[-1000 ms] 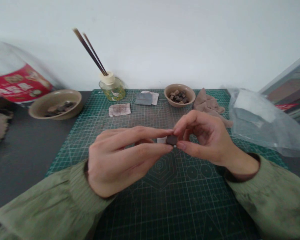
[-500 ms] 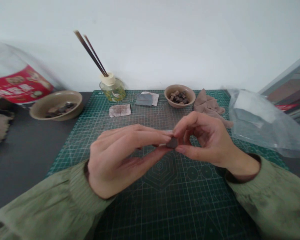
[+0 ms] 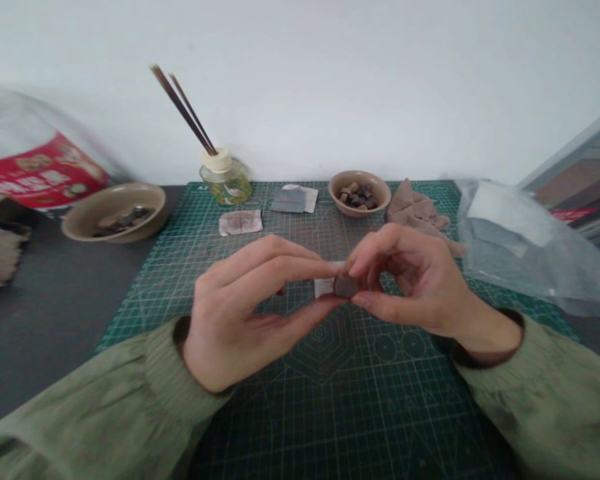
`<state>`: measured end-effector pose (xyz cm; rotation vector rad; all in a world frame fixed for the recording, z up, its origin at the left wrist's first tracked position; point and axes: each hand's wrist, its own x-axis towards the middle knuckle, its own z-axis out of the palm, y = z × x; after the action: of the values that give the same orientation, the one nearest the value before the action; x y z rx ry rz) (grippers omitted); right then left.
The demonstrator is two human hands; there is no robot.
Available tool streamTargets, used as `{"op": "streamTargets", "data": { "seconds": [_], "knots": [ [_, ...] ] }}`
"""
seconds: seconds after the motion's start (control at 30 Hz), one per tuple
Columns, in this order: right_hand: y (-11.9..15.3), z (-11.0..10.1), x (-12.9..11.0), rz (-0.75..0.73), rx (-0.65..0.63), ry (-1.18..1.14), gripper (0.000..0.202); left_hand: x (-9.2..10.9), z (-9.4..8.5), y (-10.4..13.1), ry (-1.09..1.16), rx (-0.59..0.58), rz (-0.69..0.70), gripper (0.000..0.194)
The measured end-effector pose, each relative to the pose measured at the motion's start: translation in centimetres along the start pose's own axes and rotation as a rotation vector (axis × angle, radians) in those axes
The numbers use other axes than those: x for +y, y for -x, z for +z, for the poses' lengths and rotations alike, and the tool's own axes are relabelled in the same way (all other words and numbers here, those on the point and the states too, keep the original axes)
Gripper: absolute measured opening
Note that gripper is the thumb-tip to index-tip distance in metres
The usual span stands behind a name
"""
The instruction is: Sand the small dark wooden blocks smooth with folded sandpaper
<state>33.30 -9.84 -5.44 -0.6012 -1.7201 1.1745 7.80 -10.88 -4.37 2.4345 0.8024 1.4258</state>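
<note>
In the head view, a small dark brown block (image 3: pixel 346 287) is held above the mat between my two hands. My right hand (image 3: pixel 423 287) pinches its right side between thumb and fingers. My left hand (image 3: pixel 235 303) reaches in from the left, its forefinger at the top of the block and its thumb under it. A pale scrap of paper (image 3: pixel 323 288), possibly sandpaper, shows just behind the block, between the left finger and thumb. Fingertips hide parts of both.
A green cutting mat (image 3: pixel 320 387) lies beneath. Behind stand a bowl of small blocks (image 3: pixel 336 200), a reed diffuser (image 3: pixel 225 181), grey sheets (image 3: pixel 287 200), a stained scrap (image 3: pixel 240 222), and a brown cloth (image 3: pixel 415 207). Left is another bowl (image 3: pixel 75 227); right, a plastic bag (image 3: pixel 540 253).
My left fingers have lifted and parted from the thumb, showing more of the block and the pale paper behind it. My right hand has hardly moved.
</note>
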Motion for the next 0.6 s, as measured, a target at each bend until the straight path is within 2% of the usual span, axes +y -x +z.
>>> {"op": "streamTargets", "data": {
  "seconds": [0.6],
  "knots": [
    [-0.03,-0.05,0.28,-0.034,-0.027,-0.048,0.044,0.01,0.01,0.0,-0.002,-0.001,0.019,0.027]
  ]
}}
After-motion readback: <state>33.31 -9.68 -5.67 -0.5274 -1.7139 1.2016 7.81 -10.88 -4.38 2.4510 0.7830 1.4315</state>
